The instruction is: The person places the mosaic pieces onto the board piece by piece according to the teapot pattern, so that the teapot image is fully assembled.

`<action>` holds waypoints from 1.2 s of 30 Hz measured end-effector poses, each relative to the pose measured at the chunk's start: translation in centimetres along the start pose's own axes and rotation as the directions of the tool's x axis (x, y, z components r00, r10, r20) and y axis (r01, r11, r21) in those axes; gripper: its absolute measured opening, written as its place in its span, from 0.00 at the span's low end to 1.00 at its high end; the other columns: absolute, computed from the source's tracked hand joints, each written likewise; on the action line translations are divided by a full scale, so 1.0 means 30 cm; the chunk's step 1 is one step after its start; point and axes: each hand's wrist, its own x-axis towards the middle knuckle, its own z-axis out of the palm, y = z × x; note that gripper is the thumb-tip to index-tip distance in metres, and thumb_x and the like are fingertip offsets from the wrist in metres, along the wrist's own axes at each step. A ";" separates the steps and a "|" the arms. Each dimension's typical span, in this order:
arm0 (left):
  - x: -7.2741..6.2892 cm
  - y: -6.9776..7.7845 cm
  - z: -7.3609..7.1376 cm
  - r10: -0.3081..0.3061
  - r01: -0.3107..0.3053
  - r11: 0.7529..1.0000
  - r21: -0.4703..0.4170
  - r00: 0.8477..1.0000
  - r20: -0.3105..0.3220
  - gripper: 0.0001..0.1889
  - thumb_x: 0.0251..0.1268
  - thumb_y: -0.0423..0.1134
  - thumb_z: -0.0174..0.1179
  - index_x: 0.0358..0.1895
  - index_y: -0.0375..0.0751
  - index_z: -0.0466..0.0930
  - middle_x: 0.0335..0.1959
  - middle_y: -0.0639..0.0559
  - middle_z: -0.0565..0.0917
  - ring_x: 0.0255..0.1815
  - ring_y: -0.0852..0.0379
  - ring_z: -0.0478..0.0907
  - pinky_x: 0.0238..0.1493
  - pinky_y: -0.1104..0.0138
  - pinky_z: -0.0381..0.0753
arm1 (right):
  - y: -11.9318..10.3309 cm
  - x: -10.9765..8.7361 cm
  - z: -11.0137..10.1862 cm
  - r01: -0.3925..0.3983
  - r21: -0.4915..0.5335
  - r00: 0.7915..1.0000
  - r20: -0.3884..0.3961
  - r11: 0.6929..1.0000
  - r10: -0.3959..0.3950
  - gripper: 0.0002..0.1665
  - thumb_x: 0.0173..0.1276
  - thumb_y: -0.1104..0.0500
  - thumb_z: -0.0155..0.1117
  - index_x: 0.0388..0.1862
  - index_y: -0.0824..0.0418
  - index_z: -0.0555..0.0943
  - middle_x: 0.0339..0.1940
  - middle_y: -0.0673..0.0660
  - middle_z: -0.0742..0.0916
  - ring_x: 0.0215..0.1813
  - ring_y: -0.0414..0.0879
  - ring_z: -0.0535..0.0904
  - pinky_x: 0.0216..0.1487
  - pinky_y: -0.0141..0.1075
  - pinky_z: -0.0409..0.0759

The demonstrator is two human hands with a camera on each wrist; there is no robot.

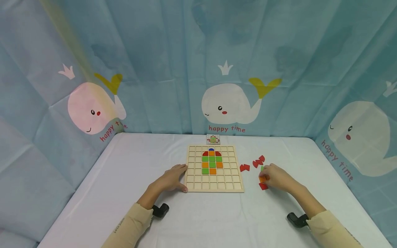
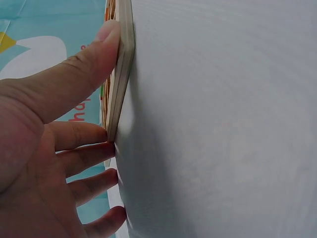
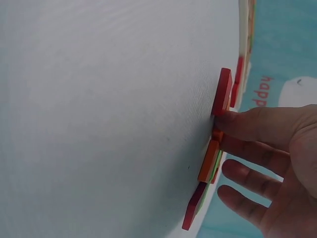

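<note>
Apparently, a picking step

The right hand, lower right of the frame, seems pinched on an orange tile; the left hand, fingers apart, touches the board at lower centre. Next move probably needs one clean lift.

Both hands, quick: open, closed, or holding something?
Left hand: open, touching the edge of the wooden board.
Right hand: closed, pinching an orange tile.
</note>
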 end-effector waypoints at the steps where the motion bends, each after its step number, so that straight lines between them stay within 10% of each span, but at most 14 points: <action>1: 0.001 -0.001 0.001 0.003 -0.003 1.000 0.001 1.000 -0.001 0.52 0.43 0.47 0.77 0.73 0.36 0.61 0.76 0.42 0.62 0.78 0.41 0.54 0.74 0.43 0.56 | 0.000 0.001 0.000 0.000 0.002 1.000 -0.002 1.000 0.000 0.11 0.54 0.63 0.75 0.38 0.59 0.88 0.35 0.49 0.84 0.39 0.43 0.73 0.39 0.35 0.81; 21: 0.001 -0.003 0.001 0.000 0.000 1.000 0.015 1.000 0.011 0.51 0.44 0.47 0.77 0.74 0.36 0.60 0.76 0.41 0.61 0.78 0.40 0.53 0.74 0.41 0.55 | -0.075 0.085 0.002 0.018 0.127 0.997 -0.078 0.992 -0.008 0.12 0.58 0.61 0.72 0.42 0.60 0.88 0.41 0.54 0.86 0.49 0.53 0.80 0.54 0.50 0.81; 36: 0.006 0.002 -0.002 -0.010 0.010 1.000 0.010 1.000 0.019 0.52 0.44 0.46 0.77 0.74 0.36 0.60 0.76 0.41 0.61 0.79 0.40 0.52 0.73 0.40 0.55 | -0.201 0.192 0.012 0.132 0.123 0.990 -0.065 0.984 -0.124 0.12 0.58 0.58 0.74 0.41 0.60 0.88 0.36 0.49 0.83 0.38 0.42 0.71 0.40 0.34 0.75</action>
